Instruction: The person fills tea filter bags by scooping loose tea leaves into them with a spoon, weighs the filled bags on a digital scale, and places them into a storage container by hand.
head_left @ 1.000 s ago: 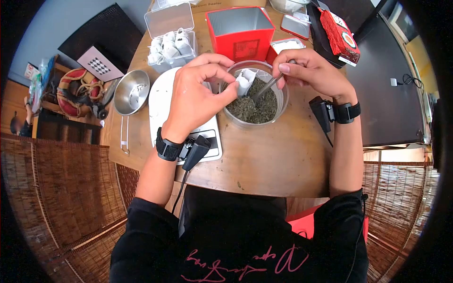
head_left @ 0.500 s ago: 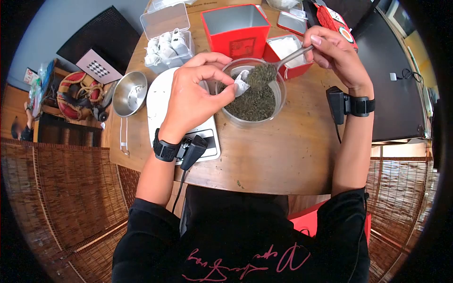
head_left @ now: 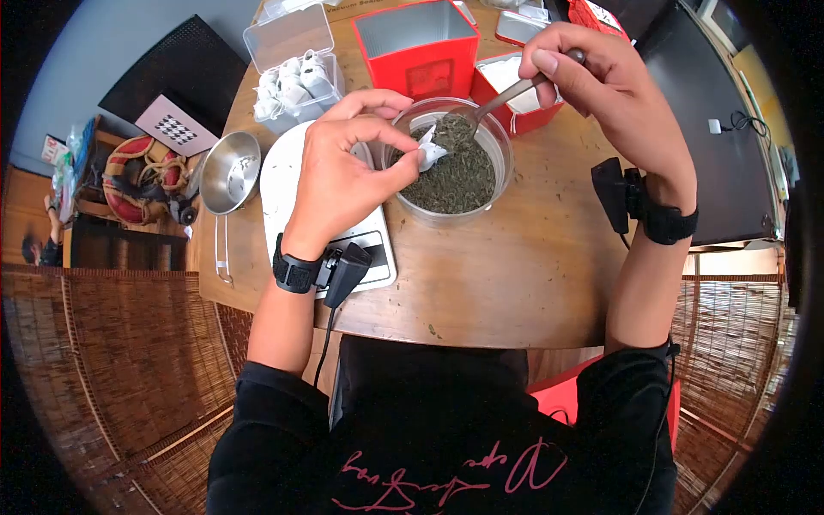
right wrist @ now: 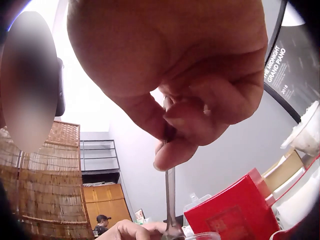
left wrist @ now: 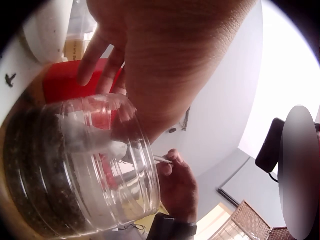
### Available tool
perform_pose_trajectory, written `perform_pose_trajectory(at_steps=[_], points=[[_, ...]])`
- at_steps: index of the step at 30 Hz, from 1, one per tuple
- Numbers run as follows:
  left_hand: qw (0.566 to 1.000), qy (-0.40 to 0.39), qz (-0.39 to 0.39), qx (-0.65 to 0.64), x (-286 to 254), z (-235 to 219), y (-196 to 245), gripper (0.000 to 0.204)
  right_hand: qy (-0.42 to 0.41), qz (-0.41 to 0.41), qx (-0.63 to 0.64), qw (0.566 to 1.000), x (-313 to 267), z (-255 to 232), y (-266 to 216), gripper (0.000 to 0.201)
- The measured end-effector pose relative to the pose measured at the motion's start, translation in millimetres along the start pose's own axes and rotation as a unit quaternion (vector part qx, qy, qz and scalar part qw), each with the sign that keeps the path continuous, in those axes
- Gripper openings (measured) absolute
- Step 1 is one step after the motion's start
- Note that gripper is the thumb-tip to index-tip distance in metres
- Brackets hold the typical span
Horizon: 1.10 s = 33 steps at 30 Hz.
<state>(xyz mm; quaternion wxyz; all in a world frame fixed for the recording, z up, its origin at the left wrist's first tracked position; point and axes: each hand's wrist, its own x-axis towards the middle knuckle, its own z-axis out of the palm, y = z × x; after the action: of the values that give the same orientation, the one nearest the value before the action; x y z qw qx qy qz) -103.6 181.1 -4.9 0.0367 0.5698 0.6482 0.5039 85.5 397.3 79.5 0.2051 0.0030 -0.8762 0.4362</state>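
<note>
My left hand [head_left: 348,167] pinches a small white tea bag [head_left: 432,156] between thumb and forefinger, above a round clear plastic tub [head_left: 507,172]. Dark dried tea leaves [head_left: 459,187] fill the lower part of the tub. High at the right, my right hand [head_left: 614,99] grips the handle of a metal spoon [head_left: 508,94], which slants down to the left. Leaves lie at the spoon's bowl, right at the mouth of the tea bag. In the left wrist view, the bag shows blurred through the tub wall [left wrist: 112,200].
A white scale [head_left: 279,176] lies under my left forearm, with a metal pan [head_left: 220,189] beside it. Behind stand a clear box [head_left: 330,96] of filled bags, a tall open red tin [head_left: 429,75] and a smaller red box [head_left: 515,120] with white contents.
The spoon was down in the leaves, then rose heaped with them; now its bowl is tipped down at the tea bag. My left hand has kept its pinch on the bag.
</note>
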Motion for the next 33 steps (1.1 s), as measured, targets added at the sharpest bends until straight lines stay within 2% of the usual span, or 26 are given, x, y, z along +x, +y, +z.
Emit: perform_pose_trajectory(at_steps=[3, 9, 16, 18, 21, 23, 25, 27, 31, 33], points=[[1.000, 0.009, -0.006, -0.009, 1, 0, 1, 0.011, 0.026, 0.044, -0.062, 0.997, -3, -2, -14, 0.023], [1.000, 0.005, 0.005, -0.001, 0, 0, -1, 0.012, 0.039, 0.026, -0.095, 0.994, -6, -3, -19, 0.023], [1.000, 0.011, -0.004, -0.004, 0, 1, 1, 0.012, 0.057, 0.020, -0.065, 0.996, -6, 6, -18, 0.021], [1.000, 0.011, 0.001, -0.002, 2, 0, 0, 0.012, 0.036, 0.015, 0.012, 0.999, -4, 19, -19, 0.021], [1.000, 0.016, 0.001, -0.011, 1, 1, -3, 0.012, 0.071, -0.008, -0.001, 0.997, -3, 14, -24, 0.022], [1.000, 0.018, -0.005, 0.009, 1, 0, 1, 0.011, 0.059, -0.006, -0.024, 0.998, -5, 11, -33, 0.022], [1.000, 0.016, 0.002, 0.012, 1, 0, -1, 0.011, 0.036, 0.018, 0.013, 0.999, -5, 18, -32, 0.022], [1.000, 0.012, 0.010, 0.014, 2, 1, -1, 0.011, 0.045, 0.004, 0.015, 0.999, -3, 20, -22, 0.024], [1.000, 0.014, -0.007, 0.001, -1, 1, -2, 0.012, 0.075, -0.020, -0.060, 0.995, -2, 11, -30, 0.027], [1.000, 0.010, 0.004, 0.008, 2, 0, -1, 0.012, 0.076, 0.061, -0.068, 0.993, -2, 18, -36, 0.027]])
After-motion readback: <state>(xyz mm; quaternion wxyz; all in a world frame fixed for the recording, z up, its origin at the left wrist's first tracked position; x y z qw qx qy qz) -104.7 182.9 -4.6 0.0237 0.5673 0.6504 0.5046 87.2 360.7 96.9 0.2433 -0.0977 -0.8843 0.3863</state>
